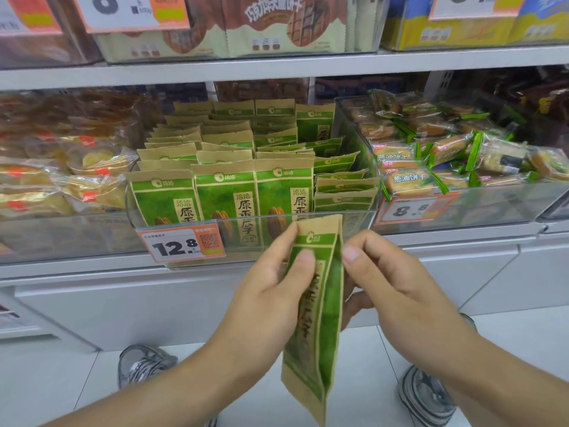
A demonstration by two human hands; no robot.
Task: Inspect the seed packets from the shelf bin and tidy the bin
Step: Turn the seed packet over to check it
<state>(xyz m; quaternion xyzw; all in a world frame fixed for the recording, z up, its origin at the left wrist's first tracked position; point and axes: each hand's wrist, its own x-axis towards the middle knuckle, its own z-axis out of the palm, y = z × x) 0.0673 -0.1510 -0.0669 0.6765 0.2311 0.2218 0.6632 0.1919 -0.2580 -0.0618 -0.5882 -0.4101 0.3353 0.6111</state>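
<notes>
The flat green-and-kraft-paper seed packet [320, 303] stands nearly upright in front of the shelf, its long axis vertical with the sealed brown top edge up by the bin's front lip and the bottom corner pointing at the floor, turned almost edge-on so its printed face looks toward the left. The left hand [271, 291] pinches its upper part, thumb on the face, while the right hand [391, 282] grips its right edge, though its lower fingers are partly hidden. Behind stands the clear plastic shelf bin [354, 217], packed with matching packets in upright rows, beside an orange 12.8 price tag [181, 244].
</notes>
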